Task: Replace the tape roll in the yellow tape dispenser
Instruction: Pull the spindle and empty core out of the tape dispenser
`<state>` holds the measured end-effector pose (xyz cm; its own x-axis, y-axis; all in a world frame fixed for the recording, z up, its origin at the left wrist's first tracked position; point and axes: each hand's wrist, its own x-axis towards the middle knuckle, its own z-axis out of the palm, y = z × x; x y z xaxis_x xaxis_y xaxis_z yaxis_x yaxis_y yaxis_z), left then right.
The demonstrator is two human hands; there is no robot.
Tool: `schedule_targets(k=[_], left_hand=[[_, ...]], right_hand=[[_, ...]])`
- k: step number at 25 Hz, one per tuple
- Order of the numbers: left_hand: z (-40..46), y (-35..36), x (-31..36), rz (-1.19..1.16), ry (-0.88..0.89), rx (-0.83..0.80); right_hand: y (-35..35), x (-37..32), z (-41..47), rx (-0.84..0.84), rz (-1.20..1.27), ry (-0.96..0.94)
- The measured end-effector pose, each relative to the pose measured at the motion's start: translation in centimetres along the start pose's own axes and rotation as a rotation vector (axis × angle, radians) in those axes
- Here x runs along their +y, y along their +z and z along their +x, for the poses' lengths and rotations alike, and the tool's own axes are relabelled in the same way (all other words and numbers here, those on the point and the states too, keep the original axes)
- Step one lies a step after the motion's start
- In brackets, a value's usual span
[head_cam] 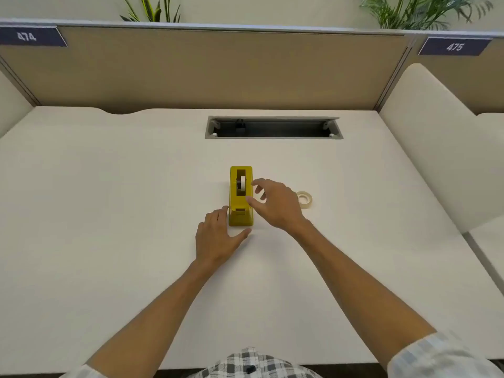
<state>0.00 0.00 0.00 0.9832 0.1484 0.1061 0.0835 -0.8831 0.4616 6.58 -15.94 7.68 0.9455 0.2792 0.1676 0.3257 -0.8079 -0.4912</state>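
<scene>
Right hand, fingers spread wide and empty, hovers at the right flank of the yellow tape dispenser mid-desk, while the left hand, open and flat, braces its near-left corner. Likely risk — the old roll binds in its well and the dispenser tips or skids. The new tape roll lies just right of the dispenser, partly hidden behind the right hand; the cable tray lies well beyond — nothing obstructs.

The person wore a shirt with pale sleeves, faintly checked in light blue and white and pushed up past the forearms. Below, a bolder black, grey and white plaid garment showed, bearing a small dark button.
</scene>
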Motion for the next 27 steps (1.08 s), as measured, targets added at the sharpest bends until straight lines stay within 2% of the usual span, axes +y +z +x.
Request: schedule_targets(k=[8,27], left_hand=[[1.3,1.3,1.0,0.056,-0.042,0.126],[1.3,2.1,1.1,0.104,-0.058,0.142]], right_hand=[[1.0,-0.1,3.9,-0.104,-0.117,-0.010],[1.8,0.0,5.9,-0.150,-0.180,-0.089]])
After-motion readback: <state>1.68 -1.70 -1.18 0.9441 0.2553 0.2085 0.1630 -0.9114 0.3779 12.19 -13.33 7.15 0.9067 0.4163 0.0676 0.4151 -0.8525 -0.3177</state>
